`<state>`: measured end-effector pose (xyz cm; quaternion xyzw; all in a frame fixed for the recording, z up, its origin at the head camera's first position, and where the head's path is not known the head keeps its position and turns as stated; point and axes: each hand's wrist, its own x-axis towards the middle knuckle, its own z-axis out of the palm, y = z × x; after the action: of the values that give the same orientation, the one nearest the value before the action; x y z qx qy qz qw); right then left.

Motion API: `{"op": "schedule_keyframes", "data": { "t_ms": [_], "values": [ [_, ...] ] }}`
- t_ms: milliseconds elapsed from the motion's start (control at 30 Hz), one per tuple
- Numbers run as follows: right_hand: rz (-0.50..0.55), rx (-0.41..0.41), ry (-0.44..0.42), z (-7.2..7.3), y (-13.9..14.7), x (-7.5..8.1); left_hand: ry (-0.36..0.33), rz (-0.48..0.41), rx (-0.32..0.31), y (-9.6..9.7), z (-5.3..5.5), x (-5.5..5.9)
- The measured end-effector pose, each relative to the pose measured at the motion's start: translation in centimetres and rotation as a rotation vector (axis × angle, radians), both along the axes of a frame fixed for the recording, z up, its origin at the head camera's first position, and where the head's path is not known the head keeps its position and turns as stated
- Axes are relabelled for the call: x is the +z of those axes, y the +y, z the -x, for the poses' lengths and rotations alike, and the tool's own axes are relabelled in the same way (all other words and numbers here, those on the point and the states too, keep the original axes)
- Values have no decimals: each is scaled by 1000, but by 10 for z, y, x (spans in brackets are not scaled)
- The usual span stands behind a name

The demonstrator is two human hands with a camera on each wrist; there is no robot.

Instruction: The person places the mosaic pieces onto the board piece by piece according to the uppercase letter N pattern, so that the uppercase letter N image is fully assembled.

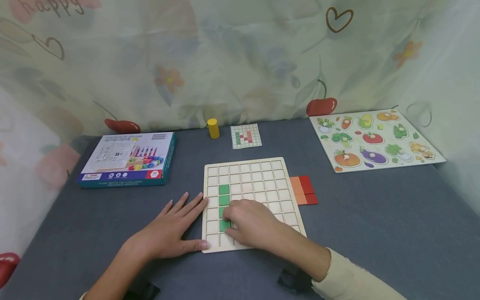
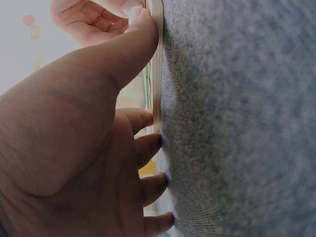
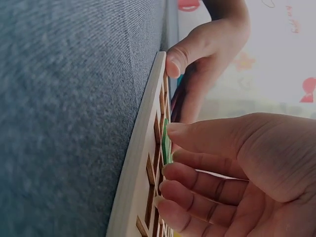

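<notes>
A pale wooden grid board [image 1: 262, 164] lies flat, with several square green tiles [image 1: 223, 189] in one column near its left side. My right hand [image 1: 253, 223] is over the lower end of that column. In the right wrist view, its thumb and index finger pinch a green tile [image 3: 166, 140], slightly tilted, at the board's surface. The other fingers bend loosely beside it. With fingers spread, my left hand [image 1: 168, 233] rests at the board's left edge. Its thumb touches the lower left corner, and its fingertips reach the table along the side.
Orange tiles [image 1: 298, 191] and red tiles [image 1: 308, 187] lie against the board's right edge. Behind are a small pattern card [image 1: 245, 136] and a yellow cylinder [image 1: 213, 128]. A boxed set [image 1: 127, 160] sits left, a vegetable puzzle board [image 1: 375, 141] right.
</notes>
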<state>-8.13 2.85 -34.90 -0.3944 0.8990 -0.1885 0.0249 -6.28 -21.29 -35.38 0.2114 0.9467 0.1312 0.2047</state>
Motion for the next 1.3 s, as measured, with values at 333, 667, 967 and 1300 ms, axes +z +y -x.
{"op": "schedule_keyframes", "data": {
  "t_ms": [333, 667, 967, 1300],
  "values": [
    [57, -126, -54, 15, 34, 6, -10, 6, -1, 0, 0, 1],
    [70, -334, -132, 51, 110, 11, -11, 14, -4, 0, 1, 1],
    [20, -439, -179, 72, 158, 0, -10, 14, 0, -1, 0, -1],
    [22, -462, -206, 78, 167, -3, -6, 5, -7, -1, 1, -1]
  ]
}}
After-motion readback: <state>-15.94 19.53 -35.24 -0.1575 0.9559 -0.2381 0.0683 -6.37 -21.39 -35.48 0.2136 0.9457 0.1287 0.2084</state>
